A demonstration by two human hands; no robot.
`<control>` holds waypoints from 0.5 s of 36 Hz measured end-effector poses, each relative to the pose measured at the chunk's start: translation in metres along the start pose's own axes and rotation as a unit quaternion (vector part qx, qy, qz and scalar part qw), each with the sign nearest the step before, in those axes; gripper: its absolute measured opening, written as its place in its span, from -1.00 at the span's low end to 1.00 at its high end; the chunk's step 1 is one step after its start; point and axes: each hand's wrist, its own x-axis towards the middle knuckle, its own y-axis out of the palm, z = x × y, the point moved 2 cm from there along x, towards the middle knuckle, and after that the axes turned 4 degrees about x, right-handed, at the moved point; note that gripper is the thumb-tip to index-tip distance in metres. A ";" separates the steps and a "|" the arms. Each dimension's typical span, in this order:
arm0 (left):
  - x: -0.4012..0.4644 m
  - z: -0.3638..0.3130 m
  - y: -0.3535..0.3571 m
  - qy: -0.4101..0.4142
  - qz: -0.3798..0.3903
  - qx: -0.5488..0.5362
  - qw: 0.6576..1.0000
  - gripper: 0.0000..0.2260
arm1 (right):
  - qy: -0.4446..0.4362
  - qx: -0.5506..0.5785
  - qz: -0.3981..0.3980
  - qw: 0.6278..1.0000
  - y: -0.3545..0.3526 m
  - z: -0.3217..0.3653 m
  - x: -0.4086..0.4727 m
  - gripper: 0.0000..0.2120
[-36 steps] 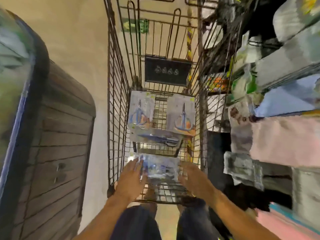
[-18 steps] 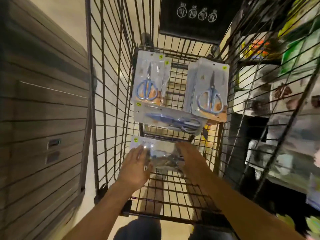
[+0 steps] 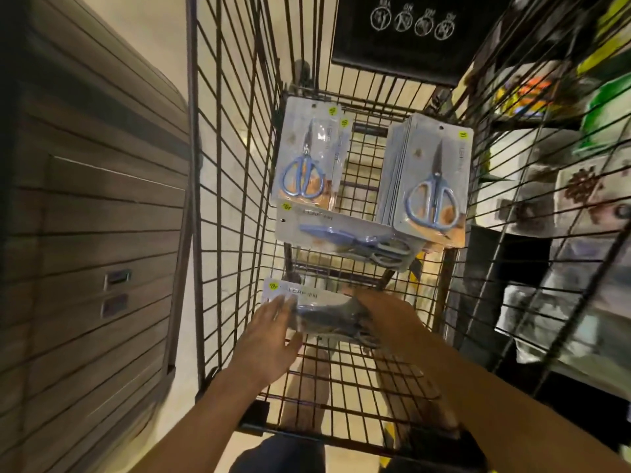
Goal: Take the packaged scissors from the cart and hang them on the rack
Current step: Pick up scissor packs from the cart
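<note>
Scissors in a flat pack [image 3: 309,303] lie crosswise near the cart's [image 3: 235,199] near end, on its wire floor, and we have both hands on them. Our left hand [image 3: 264,339] rests on the pack's left part with fingers fairly straight and spread over the clear plastic; we cannot tell whether the thumb hooks under the edge. Our right hand [image 3: 392,314] covers the pack's right end, and its fingers are hidden beneath the palm, so we cannot say how firmly it grips. Blur smears the scissors inside this pack into a dark shape.

Toward the far end, more packs stand and lean: one stack at the left side [image 3: 309,158], another stack at the right side [image 3: 432,186], and one lying crosswise [image 3: 341,238] between and beneath them. A black sign [image 3: 406,32] hangs on the far wall, its symbols too small to read. Goods on shelves [image 3: 580,186] beyond the right side are blurred.
</note>
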 end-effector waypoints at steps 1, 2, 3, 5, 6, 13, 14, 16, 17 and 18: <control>-0.001 -0.001 -0.001 -0.003 0.006 -0.001 1.000 -0.36 | -0.009 -0.012 0.004 1.000 -0.001 0.000 -0.001 -0.59; -0.003 -0.003 -0.003 -0.006 0.013 -0.006 1.000 -0.37 | -0.020 -0.011 0.005 1.000 -0.002 0.002 -0.002 -0.58; -0.004 -0.004 -0.005 -0.010 0.021 -0.016 1.000 -0.37 | -0.028 -0.004 0.005 1.000 -0.002 0.002 -0.005 -0.52; -0.008 -0.006 -0.009 -0.014 0.036 -0.032 0.999 -0.39 | -0.039 0.020 -0.009 0.999 -0.001 0.003 -0.011 -0.40; -0.009 -0.007 -0.010 -0.012 0.044 -0.035 0.998 -0.40 | -0.040 0.037 -0.021 0.998 -0.002 0.002 -0.015 -0.39; -0.013 -0.014 -0.020 0.001 0.010 -0.168 0.986 -0.38 | -0.073 0.257 -0.091 0.959 -0.018 0.006 -0.047 -0.38; -0.013 -0.017 -0.021 -0.002 -0.006 -0.218 0.976 -0.38 | -0.084 0.282 -0.103 0.950 -0.019 0.008 -0.052 -0.33; -0.015 -0.026 -0.026 -0.007 -0.047 -0.321 0.946 -0.39 | -0.104 0.321 -0.116 0.934 -0.023 0.011 -0.060 -0.31; -0.016 -0.031 -0.029 -0.006 -0.063 -0.368 0.927 -0.39 | -0.113 0.330 -0.125 0.929 -0.024 0.015 -0.061 -0.30; -0.017 -0.035 -0.030 -0.004 -0.073 -0.409 0.910 -0.40 | -0.111 0.339 -0.126 0.926 -0.025 0.019 -0.064 -0.29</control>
